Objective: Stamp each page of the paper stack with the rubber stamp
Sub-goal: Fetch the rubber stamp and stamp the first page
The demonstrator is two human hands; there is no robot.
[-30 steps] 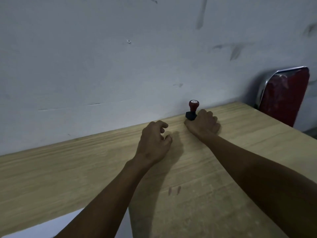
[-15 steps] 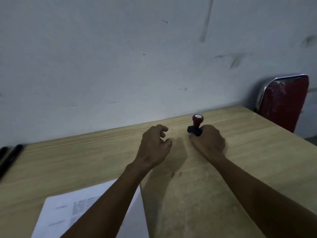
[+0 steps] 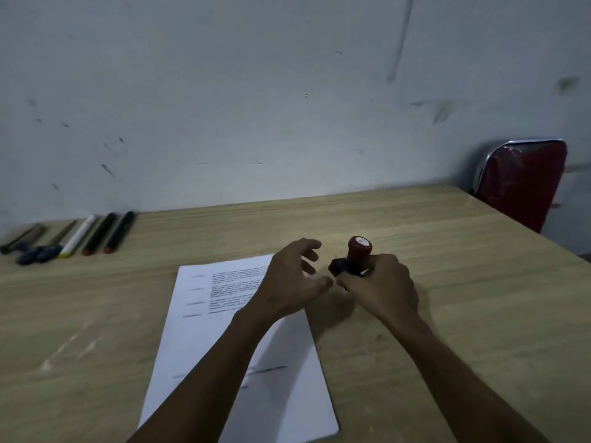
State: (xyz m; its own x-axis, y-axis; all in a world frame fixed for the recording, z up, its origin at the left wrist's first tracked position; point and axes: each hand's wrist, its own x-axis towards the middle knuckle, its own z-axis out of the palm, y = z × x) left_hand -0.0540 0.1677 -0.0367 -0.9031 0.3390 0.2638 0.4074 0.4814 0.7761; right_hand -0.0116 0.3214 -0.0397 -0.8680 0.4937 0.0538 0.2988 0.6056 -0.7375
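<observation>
The rubber stamp stands upright on the counter, just to the right of the paper stack and near its top right corner. It has a red knob on top and a black base below. The right hand is closed around the lower part of the stamp, with the fingers wrapped on the black base, so the knob stays free above them. In my judgement this low grip is only for fetching the stamp; for pressing, a hold higher on the knob will probably serve better.

The left hand hovers over the top right corner of the paper stack, just beside the stamp. Its fingers are spread apart and a little curled, and they hold nothing. Whether the palm touches the paper, I cannot tell. It seems this hand is ready either to steady the stamp or to keep the sheets flat.

The paper stack lies flat in front of the person, with printed lines on the upper part of the top page. No stamp mark is visible on the part that shows, so the stamping is most likely not yet begun.

Some markers lie in a row at the far left, along the wall. A red chair stands at the far right corner.
</observation>
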